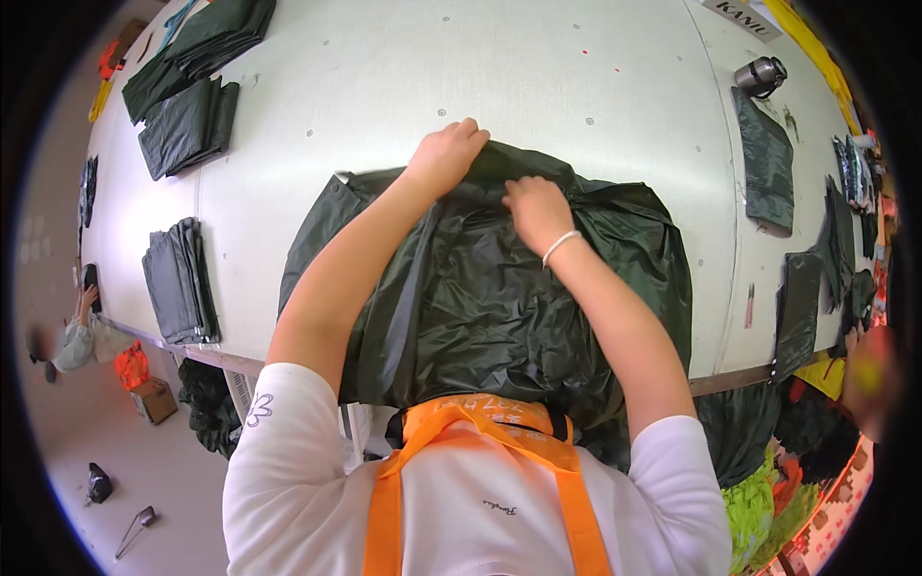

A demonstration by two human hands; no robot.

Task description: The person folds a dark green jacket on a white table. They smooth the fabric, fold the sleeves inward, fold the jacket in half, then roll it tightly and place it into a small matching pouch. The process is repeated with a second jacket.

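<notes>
A dark green, shiny garment [490, 307] of thin waterproof-looking cloth lies spread and creased before me, its near part hanging over the table's edge. At its far edge my left hand [451, 154] is closed on the cloth, fingers bent and pressed together. Slightly nearer and to the right, my right hand [540, 213] has its fingers curled into a fold of the same garment. The fingertips of the right hand are partly hidden in the folds. A small white tag [343, 177] shows at the garment's far left corner.
The pale table [375, 86] carries folded dark green garments [190, 130] at left, another folded stack [181, 278] nearer, and more folded pieces [765, 158] at right. A metal flask [761, 75] and a slim reddish tool [749, 305] lie there too. People are at both sides.
</notes>
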